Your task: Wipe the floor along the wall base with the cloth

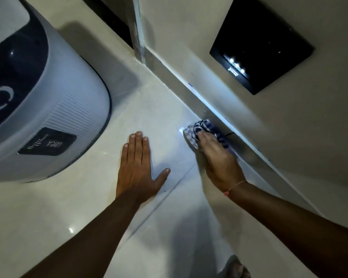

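While I leaned low over the tile floor (88, 207), my left hand (138, 167) lay flat with fingers spread open, holding nothing and bracing me. Just beyond, my right hand (219, 159) pressed the blue-patterned cloth (195, 129) down, fingers laid over it, tight against the skirting (209, 109) at the wall base. I judged firm, even pressure hugging that edge mattered most. Farther off stood a grey appliance (48, 97) and a black wall panel (263, 47).
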Demonstrator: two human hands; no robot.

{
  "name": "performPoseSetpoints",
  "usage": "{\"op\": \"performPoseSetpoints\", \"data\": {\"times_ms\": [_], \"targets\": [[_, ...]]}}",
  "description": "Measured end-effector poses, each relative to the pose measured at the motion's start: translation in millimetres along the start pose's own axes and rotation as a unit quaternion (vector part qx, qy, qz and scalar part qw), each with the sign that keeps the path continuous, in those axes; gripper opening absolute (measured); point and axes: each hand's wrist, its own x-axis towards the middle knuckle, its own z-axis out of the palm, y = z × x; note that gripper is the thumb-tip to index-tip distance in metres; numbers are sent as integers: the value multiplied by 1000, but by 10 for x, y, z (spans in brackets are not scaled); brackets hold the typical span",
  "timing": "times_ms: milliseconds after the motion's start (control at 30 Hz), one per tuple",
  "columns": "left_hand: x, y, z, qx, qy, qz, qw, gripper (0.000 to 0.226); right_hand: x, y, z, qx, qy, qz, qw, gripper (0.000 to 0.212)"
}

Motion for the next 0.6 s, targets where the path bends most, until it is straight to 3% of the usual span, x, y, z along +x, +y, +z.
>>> {"op": "performPoseSetpoints", "data": {"times_ms": [67, 200, 433, 600], "targets": [[5, 16, -26, -5, -4, -2, 1000, 107, -146, 36, -47, 0, 12, -7, 1000, 54], [36, 30, -47, -6, -11, 1, 1000, 108, -327, 179, -34, -95, -66, -1, 993, 67], [135, 13, 22, -1, 8, 1, 1000, 111, 662, -200, 107, 58, -18, 31, 998, 66], [114, -7, -46, -14, 2, 4, 1000, 113, -243, 76, -62, 13, -49, 56, 997, 64]]}}
